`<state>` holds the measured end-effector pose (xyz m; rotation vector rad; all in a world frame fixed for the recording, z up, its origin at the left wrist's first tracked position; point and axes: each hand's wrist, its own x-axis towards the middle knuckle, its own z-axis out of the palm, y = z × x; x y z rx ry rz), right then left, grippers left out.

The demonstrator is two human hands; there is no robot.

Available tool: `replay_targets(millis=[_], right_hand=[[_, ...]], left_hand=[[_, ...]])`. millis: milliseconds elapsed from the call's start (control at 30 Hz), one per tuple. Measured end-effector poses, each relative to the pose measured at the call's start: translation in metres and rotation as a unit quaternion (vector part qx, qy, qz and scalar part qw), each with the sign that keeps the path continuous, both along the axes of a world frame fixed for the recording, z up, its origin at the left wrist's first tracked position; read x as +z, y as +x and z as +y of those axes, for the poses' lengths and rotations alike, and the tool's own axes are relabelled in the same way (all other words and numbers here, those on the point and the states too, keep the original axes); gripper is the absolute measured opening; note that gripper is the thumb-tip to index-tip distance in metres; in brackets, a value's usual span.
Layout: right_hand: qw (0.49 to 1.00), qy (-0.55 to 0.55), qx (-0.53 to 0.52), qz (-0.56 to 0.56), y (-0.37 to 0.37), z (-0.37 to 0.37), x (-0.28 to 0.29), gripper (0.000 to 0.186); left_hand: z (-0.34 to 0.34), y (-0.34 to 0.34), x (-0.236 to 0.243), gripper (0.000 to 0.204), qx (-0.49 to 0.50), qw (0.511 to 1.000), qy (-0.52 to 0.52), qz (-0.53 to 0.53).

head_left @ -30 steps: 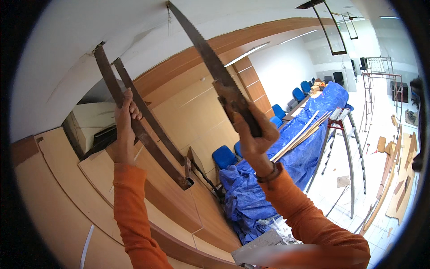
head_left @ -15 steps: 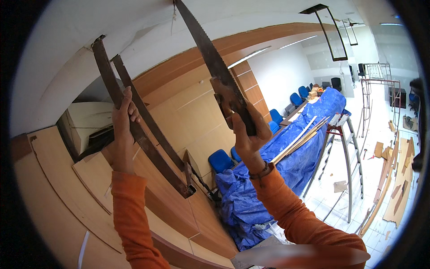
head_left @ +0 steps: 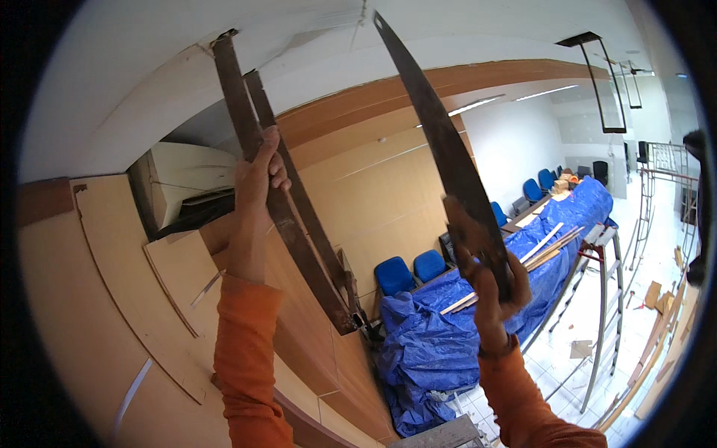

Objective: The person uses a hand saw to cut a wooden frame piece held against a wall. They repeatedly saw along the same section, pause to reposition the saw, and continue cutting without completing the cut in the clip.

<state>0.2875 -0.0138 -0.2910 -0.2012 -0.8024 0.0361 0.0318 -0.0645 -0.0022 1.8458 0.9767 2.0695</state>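
My left hand [head_left: 261, 168] is closed around a long dark brown bar [head_left: 302, 243], which hangs at a slant from a hole in the ceiling. Behind it runs a second brown bar [head_left: 299, 190], and the two come close together at their lower ends. My right hand [head_left: 502, 293] grips the wooden handle of a handsaw [head_left: 444, 142]. The saw's broad dark blade points up toward the ceiling, tip to the upper left, apart from the bars. Its flat side faces me.
Below lies a blue tarpaulin [head_left: 433, 336] over a long table, with wooden strips [head_left: 541, 257] on top. Blue chairs [head_left: 393, 276] stand behind. A stepladder [head_left: 605, 299] is at the right, near scaffolding [head_left: 650, 201] and scattered boards. Wood panelling [head_left: 82, 299] fills the left.
The saw and my right hand have moved down and right, away from the bars, and the blade has turned to show its flat side. My left hand keeps its grip. The whole view has shifted.
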Motion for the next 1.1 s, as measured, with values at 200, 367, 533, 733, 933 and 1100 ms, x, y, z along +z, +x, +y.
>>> replay_targets(millis=[200, 367, 533, 733, 933, 1100], right_hand=[[0.995, -0.073, 0.059, -0.031, 0.014, -0.009, -0.088, 0.039], [0.992, -0.02, 0.128, 0.002, 0.021, -0.018, -0.101, 0.041], [0.914, 0.019, 0.373, 0.158, 0.028, -0.034, -0.1, 0.043], [0.804, 0.082, 0.547, 0.218, 0.021, -0.035, -0.078, 0.029], [0.779, 0.068, 0.582, 0.221, -0.01, -0.04, -0.052, 0.026], [0.829, -0.036, 0.529, 0.179, -0.021, -0.038, -0.037, 0.036]], left_hand=[[0.002, -0.003, -0.001, 0.04, -0.029, 1.0, -0.001, -0.011], [0.008, -0.01, 0.002, 0.04, -0.033, 0.999, -0.003, -0.001], [0.0, 0.013, -0.035, 0.068, 0.396, 0.817, 0.36, 0.212], [-0.028, 0.059, -0.12, 0.092, 0.079, 0.943, 0.11, 0.303], [0.002, 0.096, -0.141, 0.067, -0.329, 0.89, -0.285, 0.139], [0.007, 0.093, -0.143, 0.033, -0.247, 0.941, -0.196, 0.125]])
